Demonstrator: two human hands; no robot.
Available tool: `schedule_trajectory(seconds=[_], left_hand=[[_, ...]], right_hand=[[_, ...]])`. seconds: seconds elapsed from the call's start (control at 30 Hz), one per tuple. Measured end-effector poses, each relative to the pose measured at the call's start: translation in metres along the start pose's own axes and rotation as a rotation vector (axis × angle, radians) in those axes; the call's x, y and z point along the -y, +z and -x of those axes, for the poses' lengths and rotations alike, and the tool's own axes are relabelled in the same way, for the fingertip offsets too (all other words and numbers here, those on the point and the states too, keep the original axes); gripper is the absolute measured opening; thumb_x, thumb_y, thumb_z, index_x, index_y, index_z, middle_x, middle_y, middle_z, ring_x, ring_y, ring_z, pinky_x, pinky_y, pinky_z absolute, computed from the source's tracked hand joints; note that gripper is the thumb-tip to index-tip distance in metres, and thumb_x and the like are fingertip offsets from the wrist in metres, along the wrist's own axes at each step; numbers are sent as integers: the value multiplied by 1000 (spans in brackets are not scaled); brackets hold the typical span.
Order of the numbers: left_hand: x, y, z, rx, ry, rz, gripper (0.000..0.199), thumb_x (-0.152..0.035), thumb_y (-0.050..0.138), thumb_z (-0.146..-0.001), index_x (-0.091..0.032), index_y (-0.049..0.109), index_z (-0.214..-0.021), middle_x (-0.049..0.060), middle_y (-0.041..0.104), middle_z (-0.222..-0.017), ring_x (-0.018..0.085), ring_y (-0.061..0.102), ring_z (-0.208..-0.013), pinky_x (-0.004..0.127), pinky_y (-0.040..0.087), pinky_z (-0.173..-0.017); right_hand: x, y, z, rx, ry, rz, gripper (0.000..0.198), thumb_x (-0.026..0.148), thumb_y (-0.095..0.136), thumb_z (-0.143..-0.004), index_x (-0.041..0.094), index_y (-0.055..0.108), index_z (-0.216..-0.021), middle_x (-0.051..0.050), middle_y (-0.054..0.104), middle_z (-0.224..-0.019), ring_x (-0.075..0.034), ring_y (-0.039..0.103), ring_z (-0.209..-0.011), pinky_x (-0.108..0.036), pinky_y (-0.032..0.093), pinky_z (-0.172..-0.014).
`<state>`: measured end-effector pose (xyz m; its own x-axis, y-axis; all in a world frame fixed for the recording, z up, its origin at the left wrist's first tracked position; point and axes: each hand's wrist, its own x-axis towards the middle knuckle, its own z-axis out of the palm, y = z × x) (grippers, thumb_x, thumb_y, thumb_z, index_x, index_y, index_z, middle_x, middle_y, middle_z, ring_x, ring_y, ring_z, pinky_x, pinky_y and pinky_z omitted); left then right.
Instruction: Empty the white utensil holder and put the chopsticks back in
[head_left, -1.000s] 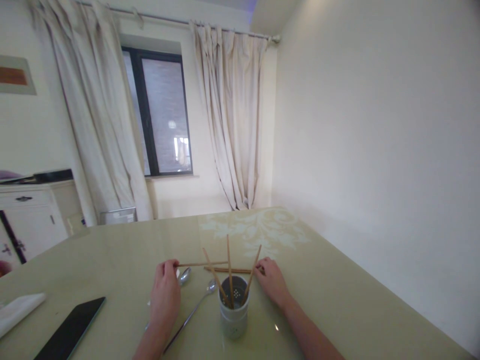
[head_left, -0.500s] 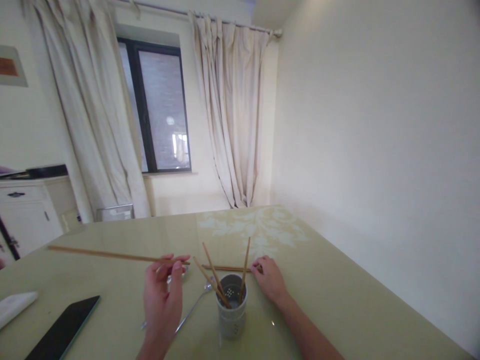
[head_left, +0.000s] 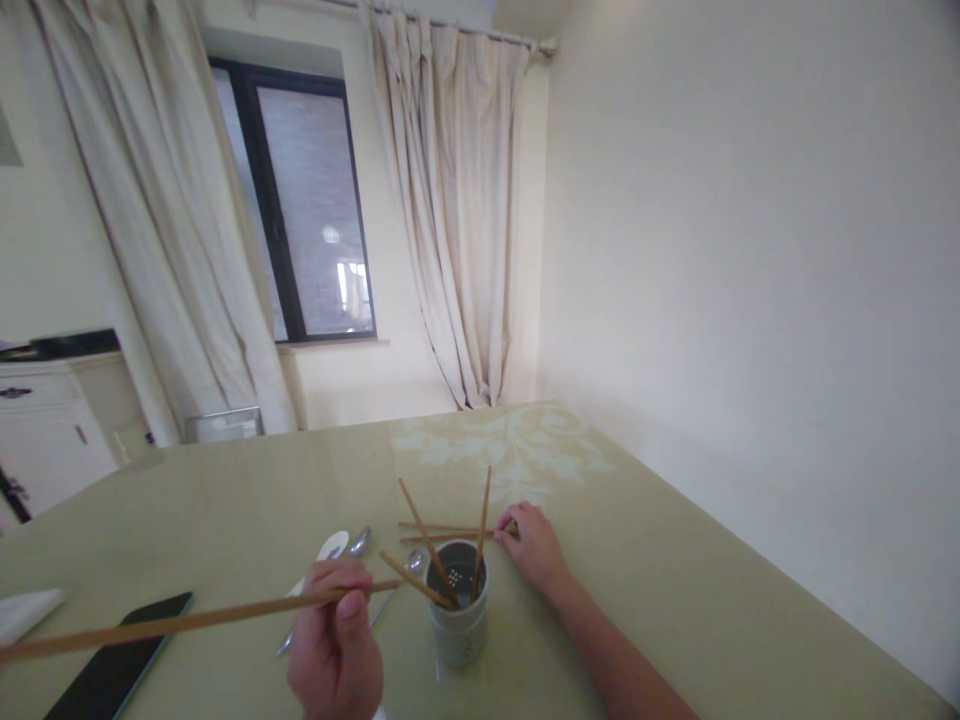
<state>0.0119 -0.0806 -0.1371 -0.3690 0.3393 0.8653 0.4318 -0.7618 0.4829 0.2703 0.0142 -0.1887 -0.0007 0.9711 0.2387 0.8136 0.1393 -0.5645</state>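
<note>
The left hand (head_left: pixel 335 640) is gripping a wooden chopstick (head_left: pixel 187 622) between thumb and fingers. Its long part is stretching leftward from that hand, passing above a dark flat device (head_left: pixel 105 680), while its short end is pointing right, towards the cup (head_left: pixel 459 640). The right hand (head_left: pixel 534 545) is closing its fingers around the near ends of two lying chopsticks (head_left: pixel 435 537), which are reaching leftward from it, behind the cup. The cup is standing upright between both hands, and three leaning chopsticks (head_left: pixel 482 530) are sticking out of it. Just beyond the left hand, a white spoon (head_left: pixel 333 545) and a metal spoon (head_left: pixel 361 541) are lying on the table (head_left: pixel 675 600); a second metal spoon (head_left: pixel 416 562) is resting between that hand and the cup.
</note>
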Motion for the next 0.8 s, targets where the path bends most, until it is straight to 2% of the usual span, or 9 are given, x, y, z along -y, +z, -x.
schedule_trajectory(seconds=[0.1, 0.17, 0.27, 0.37, 0.47, 0.57, 0.7, 0.8], left_hand=[[-6, -1, 2, 162, 63, -29, 28, -38, 54, -108, -24, 65, -87, -2, 65, -78, 14, 62, -72, 22, 52, -65], [-6, 1, 4, 267, 46, -111, 22, -34, 58, -106, -24, 67, -88, -3, 69, -78, 13, 65, -70, 21, 52, -64], [-2, 6, 5, 350, -75, -175, 23, -35, 60, -105, -23, 68, -88, -3, 70, -72, 13, 65, -65, 21, 52, -62], [2, 13, 8, 413, -195, -150, 25, -44, 62, -103, -23, 72, -92, -3, 70, -70, 14, 63, -62, 22, 51, -60], [3, 19, 13, 495, -261, -117, 30, -50, 63, -101, -23, 73, -95, -3, 70, -71, 15, 61, -62, 23, 51, -60], [2, 23, 18, 577, -310, -118, 34, -52, 59, -103, -23, 73, -90, 0, 70, -75, 16, 60, -64, 24, 51, -58], [2, 23, 20, 603, -316, -82, 38, -51, 54, -106, -23, 74, -88, 6, 73, -93, 19, 69, -83, 27, 58, -75], [3, 21, 21, 578, -311, -84, 40, -51, 52, -107, -24, 75, -89, 7, 72, -98, 21, 70, -92, 30, 58, -84]], right_hand=[[1, -1, 0, 4, 1, 6, 8, 20, 74, -91, 19, 80, -97, -11, 77, -109, -27, 67, -108, -32, 44, -95], [1, -1, 1, 6, 1, 10, 8, 20, 74, -91, 19, 80, -97, -11, 76, -109, -27, 67, -108, -32, 44, -95], [2, -1, 1, 4, 1, 10, 9, 19, 73, -91, 18, 79, -97, -12, 76, -109, -27, 67, -107, -33, 44, -95], [1, 0, 1, -3, -2, 1, 9, 18, 72, -91, 18, 79, -97, -12, 76, -107, -27, 67, -107, -33, 44, -95], [0, 1, 1, -17, -5, -17, 8, 19, 73, -90, 19, 79, -95, -11, 76, -106, -27, 67, -106, -34, 45, -94], [-1, 3, 1, -44, -10, -48, 6, 18, 74, -87, 20, 78, -90, -11, 76, -103, -28, 68, -104, -34, 45, -92], [-1, 5, 3, -114, -36, -130, 5, 18, 73, -85, 21, 76, -83, -10, 78, -98, -28, 68, -100, -35, 46, -90], [3, 5, 0, -207, -48, -234, 6, 23, 71, -85, 22, 75, -80, -10, 79, -96, -28, 70, -98, -37, 49, -91]])
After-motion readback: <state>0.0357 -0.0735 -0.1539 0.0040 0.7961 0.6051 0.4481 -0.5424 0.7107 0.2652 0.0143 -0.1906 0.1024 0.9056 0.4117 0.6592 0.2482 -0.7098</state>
